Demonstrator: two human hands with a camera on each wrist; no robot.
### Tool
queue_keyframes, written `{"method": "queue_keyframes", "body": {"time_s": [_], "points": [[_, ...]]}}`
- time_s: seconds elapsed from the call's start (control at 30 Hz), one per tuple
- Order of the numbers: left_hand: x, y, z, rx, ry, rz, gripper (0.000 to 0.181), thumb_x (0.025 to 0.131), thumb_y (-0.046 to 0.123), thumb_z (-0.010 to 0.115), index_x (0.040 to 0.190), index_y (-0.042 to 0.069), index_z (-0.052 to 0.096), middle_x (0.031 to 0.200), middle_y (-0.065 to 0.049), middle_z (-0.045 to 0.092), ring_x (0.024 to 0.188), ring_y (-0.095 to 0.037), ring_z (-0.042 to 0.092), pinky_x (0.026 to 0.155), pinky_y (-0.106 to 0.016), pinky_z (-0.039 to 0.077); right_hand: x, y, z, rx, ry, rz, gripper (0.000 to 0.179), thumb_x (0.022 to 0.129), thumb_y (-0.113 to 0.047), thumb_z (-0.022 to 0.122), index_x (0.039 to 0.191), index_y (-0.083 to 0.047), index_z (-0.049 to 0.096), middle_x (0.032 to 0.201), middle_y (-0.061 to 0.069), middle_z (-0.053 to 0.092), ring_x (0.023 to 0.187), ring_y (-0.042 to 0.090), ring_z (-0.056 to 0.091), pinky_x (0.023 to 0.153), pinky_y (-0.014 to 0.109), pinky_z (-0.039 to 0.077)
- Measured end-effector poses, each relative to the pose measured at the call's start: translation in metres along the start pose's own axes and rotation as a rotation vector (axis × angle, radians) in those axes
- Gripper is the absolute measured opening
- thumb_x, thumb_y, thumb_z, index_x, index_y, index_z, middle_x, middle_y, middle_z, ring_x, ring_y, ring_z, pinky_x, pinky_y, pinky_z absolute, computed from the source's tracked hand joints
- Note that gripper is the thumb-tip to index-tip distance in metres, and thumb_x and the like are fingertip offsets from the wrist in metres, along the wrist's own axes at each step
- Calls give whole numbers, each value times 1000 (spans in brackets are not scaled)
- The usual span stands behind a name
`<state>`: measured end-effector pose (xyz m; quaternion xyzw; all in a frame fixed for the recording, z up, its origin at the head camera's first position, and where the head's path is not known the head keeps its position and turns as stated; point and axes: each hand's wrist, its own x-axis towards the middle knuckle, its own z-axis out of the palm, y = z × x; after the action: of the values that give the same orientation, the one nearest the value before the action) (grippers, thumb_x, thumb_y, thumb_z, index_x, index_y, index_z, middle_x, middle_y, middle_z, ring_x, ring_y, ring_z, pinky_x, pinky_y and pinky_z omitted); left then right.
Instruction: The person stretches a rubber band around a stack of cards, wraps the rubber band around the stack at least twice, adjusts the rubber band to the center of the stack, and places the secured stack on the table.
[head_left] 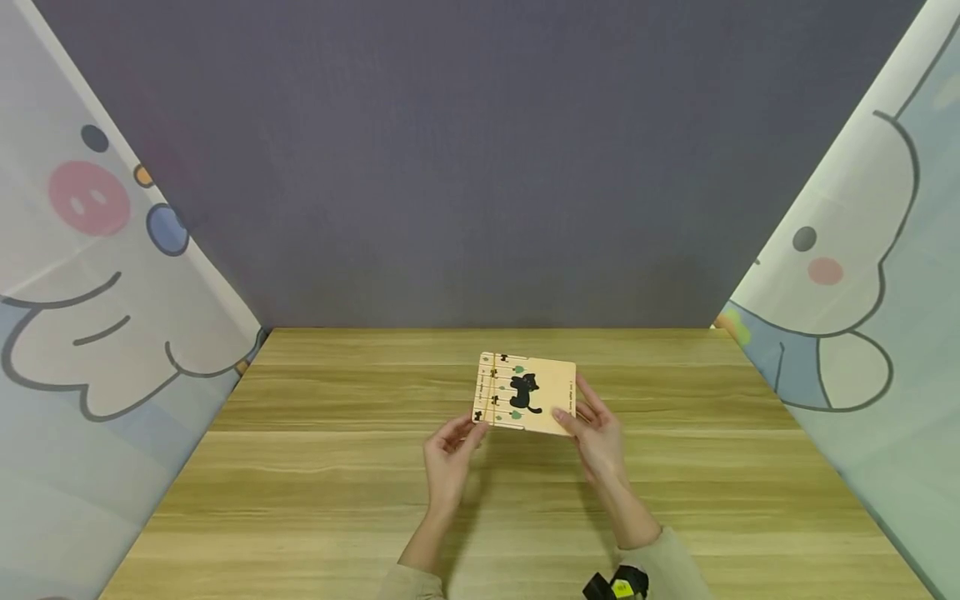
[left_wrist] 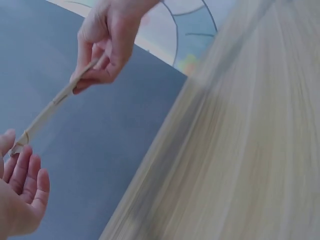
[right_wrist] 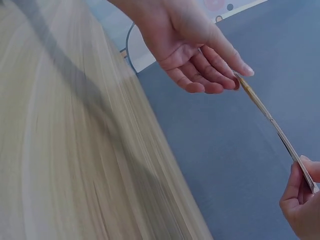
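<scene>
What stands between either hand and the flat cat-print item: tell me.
Nothing visible does: the left hand pinches the flat cat-print item at its near left corner, and the right hand grips its right edge.

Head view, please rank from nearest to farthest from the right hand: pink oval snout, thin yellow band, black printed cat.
1. Black printed cat, middle of the cream rectangular booklet.
2. Thin yellow band, near the booklet's left end.
3. Pink oval snout, far left side.
</scene>
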<state>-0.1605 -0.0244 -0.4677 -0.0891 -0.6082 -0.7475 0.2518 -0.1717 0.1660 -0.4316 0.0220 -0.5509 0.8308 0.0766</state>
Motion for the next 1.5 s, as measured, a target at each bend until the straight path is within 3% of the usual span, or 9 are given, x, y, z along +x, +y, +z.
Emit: {"method": "queue_keyframes", "body": {"time_s": [0.1,0.23,0.33,0.4,0.73,0.93,1.2,1.37,1.5], "points": [[-1,-19,-5,-114,-13,5,14,82,6,63,91,-4,65,77,-12,66,64,-18,62,54,-26,51,13,29,-18,12,-60,-52,71,76,6,64,137,-8,31,99,14,62,83,22,62,73,29,51],[-3,-45,-10,-127,53,-161,16,84,14,62,90,-1,65,78,-15,65,65,-24,62,53,-29,52,32,66,-40,4,-72,-44,71,74,1,68,135,-18,37,103,16,60,87,24,62,75,31,49],[-5,-59,-10,-122,135,-313,27,81,25,65,90,0,65,80,-18,64,66,-26,63,54,-31,53,34,68,-40,35,-86,-44,71,74,3,67,135,-17,37,103,17,60,87,25,61,75,32,49],[-6,-60,-9,-159,175,-352,32,79,27,67,92,-2,65,80,-20,64,65,-26,63,54,-31,53,35,69,-39,39,-87,-51,72,74,5,67,135,-15,37,104,18,60,86,26,61,75,32,50],[-6,-63,-7,-220,244,-432,35,75,27,70,91,-4,66,78,-16,66,61,-19,63,52,-28,52,40,77,-35,-88,-17,-47,71,71,-3,72,132,-22,42,105,17,60,93,28,59,78,31,49],[-6,-65,-6,-240,249,-425,34,72,25,73,87,-5,66,78,-20,64,62,-24,63,53,-28,52,38,78,-35,-204,-8,-51,72,68,-13,75,130,-29,43,105,15,59,95,26,59,78,29,48],[-4,-65,-8,-214,275,-365,33,74,23,72,84,-7,65,74,-19,64,60,-23,63,53,-27,52,42,75,-49,-277,-160,-28,72,72,-13,73,133,-30,39,102,13,61,84,27,61,62,33,53],[-6,-65,-4,-197,262,-383,34,72,25,73,81,-7,65,75,-19,64,61,-24,63,54,-29,53,27,37,-38,-173,-292,-97,70,77,-2,67,137,-16,33,99,14,62,77,19,61,58,26,51],[-10,-66,4,-204,232,-418,35,71,26,74,81,-7,66,75,-20,64,62,-27,64,55,-33,53,33,48,-43,-163,-276,-106,71,76,1,66,137,-15,33,98,17,62,74,21,60,57,28,52]]}}
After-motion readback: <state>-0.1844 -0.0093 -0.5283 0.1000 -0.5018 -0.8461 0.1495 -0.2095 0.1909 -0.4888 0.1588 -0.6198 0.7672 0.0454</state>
